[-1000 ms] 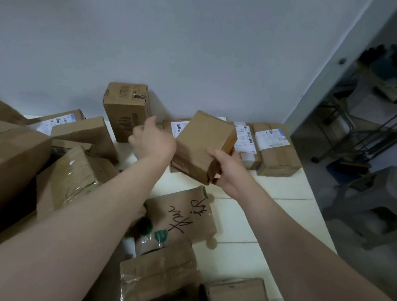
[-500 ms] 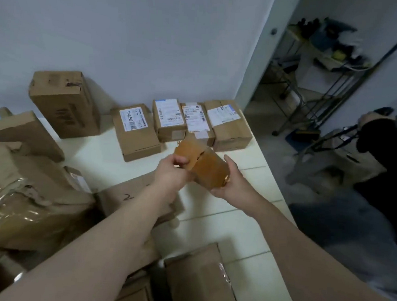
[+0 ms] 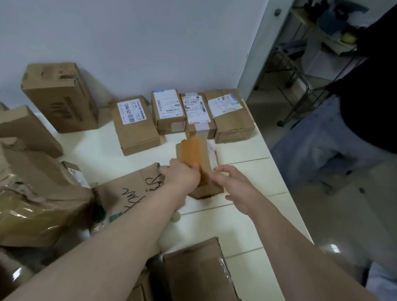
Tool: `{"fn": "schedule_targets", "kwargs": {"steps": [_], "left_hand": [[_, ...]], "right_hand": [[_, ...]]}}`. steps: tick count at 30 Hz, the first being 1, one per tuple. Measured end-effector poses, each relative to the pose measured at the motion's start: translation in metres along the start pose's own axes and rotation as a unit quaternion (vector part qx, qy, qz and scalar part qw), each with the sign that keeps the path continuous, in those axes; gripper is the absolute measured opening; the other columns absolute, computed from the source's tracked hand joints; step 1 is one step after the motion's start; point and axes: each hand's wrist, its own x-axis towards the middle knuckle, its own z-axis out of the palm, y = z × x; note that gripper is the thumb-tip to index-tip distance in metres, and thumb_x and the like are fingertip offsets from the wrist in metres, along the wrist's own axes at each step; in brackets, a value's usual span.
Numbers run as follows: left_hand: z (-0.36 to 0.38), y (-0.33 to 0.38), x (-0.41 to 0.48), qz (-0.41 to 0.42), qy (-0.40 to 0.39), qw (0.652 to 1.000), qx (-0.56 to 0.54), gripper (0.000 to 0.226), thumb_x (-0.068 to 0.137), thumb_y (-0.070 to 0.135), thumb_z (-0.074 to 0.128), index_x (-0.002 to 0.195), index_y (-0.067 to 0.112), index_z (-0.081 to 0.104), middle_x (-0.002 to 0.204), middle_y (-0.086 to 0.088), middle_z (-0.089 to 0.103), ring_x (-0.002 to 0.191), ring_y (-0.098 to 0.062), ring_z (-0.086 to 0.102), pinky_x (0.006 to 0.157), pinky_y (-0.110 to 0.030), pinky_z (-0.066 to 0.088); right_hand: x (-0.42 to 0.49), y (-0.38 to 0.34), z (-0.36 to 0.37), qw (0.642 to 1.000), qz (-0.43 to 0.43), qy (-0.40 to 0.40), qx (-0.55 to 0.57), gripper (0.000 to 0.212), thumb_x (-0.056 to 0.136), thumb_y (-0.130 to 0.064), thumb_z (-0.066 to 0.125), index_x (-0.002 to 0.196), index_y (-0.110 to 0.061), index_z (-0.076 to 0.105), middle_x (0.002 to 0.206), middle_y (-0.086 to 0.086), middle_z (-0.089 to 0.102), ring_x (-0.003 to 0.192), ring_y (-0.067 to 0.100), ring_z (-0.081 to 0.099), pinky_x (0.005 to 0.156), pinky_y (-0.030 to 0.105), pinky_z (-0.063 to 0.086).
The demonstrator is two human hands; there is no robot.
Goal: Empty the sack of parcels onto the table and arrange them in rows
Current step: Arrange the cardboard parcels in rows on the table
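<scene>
Our left hand [image 3: 181, 178] gripped the small parcel [image 3: 194, 151], seemingly starting a second row before the labelled parcels [image 3: 169, 111]; right hand [image 3: 233, 188] spread alongside, empty.

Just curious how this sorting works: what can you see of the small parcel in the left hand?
The small parcel is a blurred brown cardboard box with orange-brown tape along its top. The left hand grips its near end; the right hand hovers open beside it. It tilts, low over the pale table.
</scene>
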Motion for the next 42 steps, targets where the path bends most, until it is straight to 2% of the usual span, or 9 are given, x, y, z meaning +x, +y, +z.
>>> {"fn": "schedule_targets", "kwargs": {"steps": [4, 11, 16, 22, 27, 31, 33, 36, 42], "left_hand": [[-0.002, 0.005, 0.011, -0.071, -0.025, 0.996, 0.037, 0.059, 0.105, 0.044, 0.023, 0.141, 0.001, 0.040, 0.137, -0.019, 0.050, 0.124, -0.034, 0.049, 0.104, -0.039, 0.039], [-0.006, -0.014, 0.018, 0.064, 0.006, 0.977, 0.204, 0.048, 0.091, 0.029, 0.052, 0.138, 0.026, 0.043, 0.143, -0.011, 0.034, 0.135, -0.031, 0.026, 0.110, -0.039, 0.027], [-0.039, -0.029, 0.025, 0.041, 0.068, 0.950, 0.301, 0.074, 0.082, 0.033, 0.063, 0.146, 0.027, 0.027, 0.149, -0.012, 0.023, 0.140, -0.031, 0.015, 0.117, -0.051, 0.013], [-0.083, -0.053, 0.029, -0.016, -0.068, 0.909, 0.411, 0.141, 0.056, 0.067, 0.081, 0.153, 0.025, -0.013, 0.154, -0.019, 0.016, 0.143, -0.038, 0.014, 0.116, -0.052, 0.021], [-0.062, -0.064, 0.024, 0.006, -0.075, 0.887, 0.456, 0.150, 0.058, 0.057, 0.085, 0.147, 0.025, -0.031, 0.158, -0.019, -0.008, 0.145, -0.044, -0.007, 0.115, -0.064, 0.007], [-0.051, -0.068, 0.024, 0.091, -0.005, 0.867, 0.490, 0.148, 0.056, 0.050, 0.086, 0.149, 0.026, -0.026, 0.148, -0.016, 0.016, 0.139, -0.037, 0.017, 0.111, -0.062, 0.022], [-0.051, -0.057, 0.022, 0.136, 0.012, 0.881, 0.453, 0.147, 0.051, 0.053, 0.086, 0.151, 0.027, -0.019, 0.145, -0.012, 0.021, 0.135, -0.033, 0.022, 0.109, -0.057, 0.028], [-0.046, -0.028, 0.020, 0.175, 0.016, 0.923, 0.343, 0.148, 0.048, 0.055, 0.089, 0.152, 0.030, -0.014, 0.147, -0.010, 0.020, 0.138, -0.032, 0.020, 0.110, -0.054, 0.029], [-0.039, -0.016, 0.013, 0.289, -0.010, 0.954, -0.082, 0.151, 0.049, 0.026, 0.096, 0.150, 0.035, -0.016, 0.151, 0.003, 0.010, 0.141, -0.010, 0.013, 0.113, -0.027, 0.020]], "right_hand": [[0.004, -0.002, 0.015, 0.996, 0.034, -0.024, -0.075, 0.084, 0.068, -0.059, 0.077, 0.129, -0.032, 0.026, 0.129, -0.006, 0.043, 0.120, 0.019, 0.047, 0.096, 0.044, 0.048], [0.022, 0.007, 0.004, 0.849, 0.011, 0.396, -0.349, 0.088, 0.067, -0.039, 0.080, 0.131, -0.002, 0.031, 0.142, 0.018, 0.025, 0.124, 0.041, 0.030, 0.094, 0.036, 0.042], [0.048, 0.014, -0.030, 0.898, 0.035, 0.358, -0.252, 0.081, 0.074, -0.034, 0.077, 0.134, 0.000, 0.035, 0.146, 0.026, 0.019, 0.132, 0.046, 0.023, 0.111, 0.047, 0.032], [0.058, 0.018, -0.015, 0.905, -0.081, 0.368, -0.197, 0.047, 0.084, -0.006, 0.065, 0.125, -0.002, 0.043, 0.158, 0.029, -0.001, 0.146, 0.046, 0.007, 0.119, 0.044, 0.020], [0.050, 0.009, -0.007, 0.916, -0.070, 0.353, -0.179, 0.056, 0.086, -0.005, 0.064, 0.135, -0.008, 0.038, 0.161, 0.018, -0.008, 0.142, 0.042, 0.021, 0.109, 0.034, 0.033], [0.034, 0.004, -0.001, 0.877, -0.097, 0.420, -0.212, 0.049, 0.084, -0.004, 0.063, 0.130, -0.007, 0.048, 0.155, 0.019, 0.016, 0.129, 0.040, 0.031, 0.100, 0.036, 0.039], [0.027, 0.005, 0.002, 0.856, -0.191, 0.437, -0.202, 0.036, 0.086, 0.000, 0.061, 0.121, -0.007, 0.055, 0.138, 0.015, 0.042, 0.122, 0.035, 0.044, 0.093, 0.033, 0.046], [0.020, 0.004, 0.008, 0.921, -0.245, 0.279, -0.114, 0.010, 0.096, -0.018, 0.054, 0.103, -0.022, 0.061, 0.101, 0.001, 0.068, 0.094, 0.026, 0.065, 0.082, 0.037, 0.055], [0.013, -0.030, 0.021, 0.957, 0.041, 0.067, 0.280, 0.063, 0.092, -0.073, 0.032, 0.127, -0.025, 0.053, 0.132, 0.003, 0.057, 0.116, 0.030, 0.058, 0.086, 0.054, 0.055]]}}
